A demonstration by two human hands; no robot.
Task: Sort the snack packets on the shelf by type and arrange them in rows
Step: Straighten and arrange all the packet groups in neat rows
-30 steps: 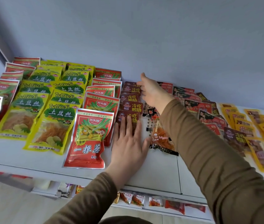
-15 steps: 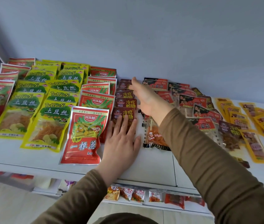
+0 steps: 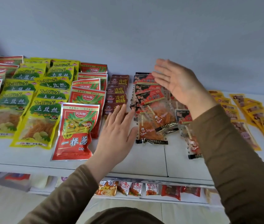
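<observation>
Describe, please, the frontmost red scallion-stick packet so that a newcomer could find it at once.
On the white shelf, look left of the left hand, where rows of yellow potato-shred packets meet a red row. The frontmost red scallion-stick packet lies nearest the shelf's front edge; alone in its row it is fully uncovered, showing large white characters near its bottom.

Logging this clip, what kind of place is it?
Probably a small shop or stockroom: a white shelf covered with rows of snack packets, and a lower shelf holding more packets.
</observation>
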